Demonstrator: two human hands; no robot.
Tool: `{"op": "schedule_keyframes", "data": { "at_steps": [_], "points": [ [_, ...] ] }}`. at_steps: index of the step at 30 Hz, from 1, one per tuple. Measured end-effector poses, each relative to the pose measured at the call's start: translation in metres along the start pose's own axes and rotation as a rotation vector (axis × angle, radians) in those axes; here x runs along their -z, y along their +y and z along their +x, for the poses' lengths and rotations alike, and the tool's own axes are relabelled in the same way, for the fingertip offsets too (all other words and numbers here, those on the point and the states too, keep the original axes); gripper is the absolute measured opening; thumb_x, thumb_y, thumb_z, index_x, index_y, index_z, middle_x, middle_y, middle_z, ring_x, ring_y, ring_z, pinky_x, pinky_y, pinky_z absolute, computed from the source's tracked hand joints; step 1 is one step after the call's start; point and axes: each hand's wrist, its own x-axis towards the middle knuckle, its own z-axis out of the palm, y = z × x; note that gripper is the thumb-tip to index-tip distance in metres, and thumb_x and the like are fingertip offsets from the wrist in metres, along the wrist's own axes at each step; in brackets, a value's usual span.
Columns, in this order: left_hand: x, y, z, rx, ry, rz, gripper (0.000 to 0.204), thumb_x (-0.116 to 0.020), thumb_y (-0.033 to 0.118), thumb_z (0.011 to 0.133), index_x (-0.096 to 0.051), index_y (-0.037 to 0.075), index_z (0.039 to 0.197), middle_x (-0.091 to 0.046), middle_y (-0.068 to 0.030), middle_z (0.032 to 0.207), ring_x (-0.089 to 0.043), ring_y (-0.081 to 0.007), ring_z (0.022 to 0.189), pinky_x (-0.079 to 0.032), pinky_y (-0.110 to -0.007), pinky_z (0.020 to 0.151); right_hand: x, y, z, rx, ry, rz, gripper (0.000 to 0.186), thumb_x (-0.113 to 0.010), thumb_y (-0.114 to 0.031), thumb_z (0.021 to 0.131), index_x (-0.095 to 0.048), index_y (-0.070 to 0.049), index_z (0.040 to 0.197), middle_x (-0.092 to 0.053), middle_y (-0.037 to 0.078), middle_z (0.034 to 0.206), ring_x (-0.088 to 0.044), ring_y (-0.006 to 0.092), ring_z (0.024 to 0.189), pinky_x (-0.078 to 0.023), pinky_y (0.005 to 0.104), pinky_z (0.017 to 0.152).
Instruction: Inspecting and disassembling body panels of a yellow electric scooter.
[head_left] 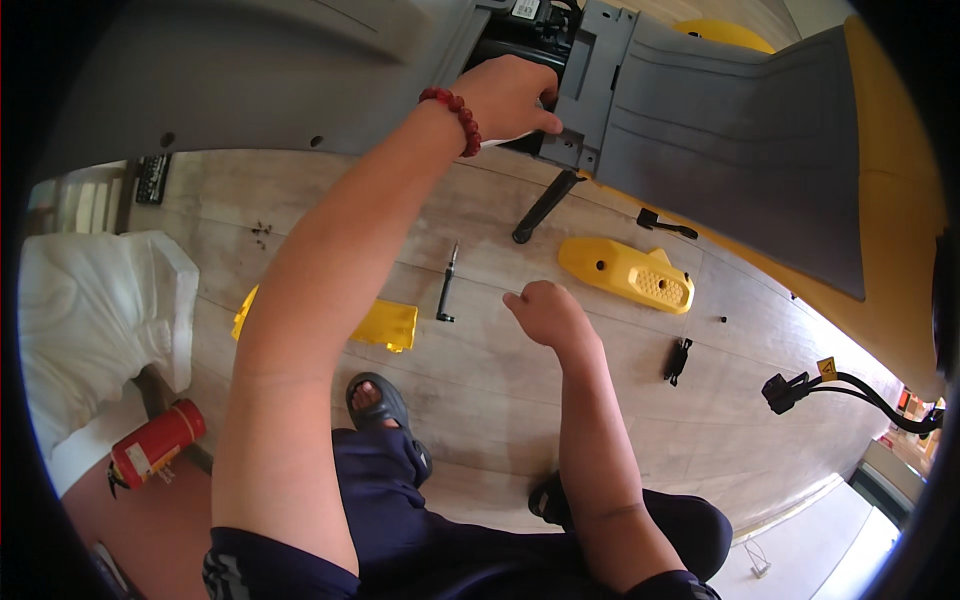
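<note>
My left hand [510,98], a red bead bracelet [456,112] at its wrist, reaches into the black opening [510,45] of a grey and yellow scooter-like body. Its fingers curl down, partly hidden; the thumb lies by the grey frame [595,90]. Whatever they grip is out of sight. Lower down, my right hand [548,312] is closed in the air above the floor, back upward. No object shows in it. Nearest to it is a yellow molded part [630,272] with holes. On its other side lies a slim black and silver hand tool [447,285].
A yellow panel [385,325] lies partly behind my left arm. A black bracket [678,362], a black strap-like piece [665,224] and small screws [262,232] are on the floor. A cable with connector [790,392] hangs at right. A red fire extinguisher [158,440] is at left.
</note>
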Motion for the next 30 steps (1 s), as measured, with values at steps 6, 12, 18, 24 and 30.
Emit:
{"op": "schedule_keyframes", "data": {
  "at_steps": [6,12,18,24,30],
  "points": [
    [0.001,0.0,0.002,0.022,-0.052,0.067,0.034,-0.072,0.032,0.077,-0.065,0.003,0.095,-0.067,-0.0146,0.089,-0.065,-0.027,0.081,-0.051,-0.034,0.073,-0.005,0.004,0.001,-0.024,-0.002,0.033,0.043,-0.053,-0.038,0.086,-0.067,0.003,0.089,-0.064,0.023,0.094,-0.06,0.039,0.091,-0.048,0.0442,0.081],
    [0.009,0.007,0.003,0.013,-0.109,0.112,0.033,-0.071,0.033,0.078,-0.066,0.004,0.094,-0.067,-0.0136,0.088,-0.064,-0.0268,0.081,-0.051,-0.034,0.073,-0.007,0.006,0.0,-0.034,0.021,0.048,0.044,-0.054,-0.038,0.085,-0.067,0.003,0.089,-0.064,0.023,0.094,-0.06,0.0384,0.092,-0.047,0.0434,0.081],
    [0.047,0.0,0.009,0.284,-0.094,0.006,0.033,-0.068,0.03,0.079,-0.065,0.003,0.097,-0.066,-0.0167,0.094,-0.063,-0.0319,0.091,-0.051,-0.039,0.079,-0.006,0.012,0.001,-0.019,0.034,0.043,0.045,-0.053,-0.038,0.086,-0.067,0.004,0.087,-0.064,0.024,0.092,-0.061,0.0386,0.09,-0.047,0.0438,0.081],
    [0.067,-0.009,0.006,0.412,0.31,0.162,0.026,-0.06,0.021,0.082,-0.069,-0.003,0.088,-0.066,-0.0232,0.089,-0.065,-0.0347,0.085,-0.051,-0.041,0.078,-0.002,0.013,0.001,-0.01,0.025,0.037,0.045,-0.052,-0.039,0.087,-0.067,0.004,0.085,-0.064,0.024,0.087,-0.061,0.0387,0.086,-0.048,0.0441,0.08],
    [0.056,-0.016,0.0,0.46,0.254,0.264,0.024,-0.059,0.018,0.082,-0.07,-0.001,0.091,-0.067,-0.021,0.091,-0.065,-0.0332,0.087,-0.051,-0.04,0.08,0.001,0.007,0.001,-0.019,0.007,0.051,0.045,-0.052,-0.038,0.087,-0.066,0.004,0.086,-0.064,0.024,0.087,-0.061,0.0385,0.086,-0.048,0.0439,0.08]
  ]
}}
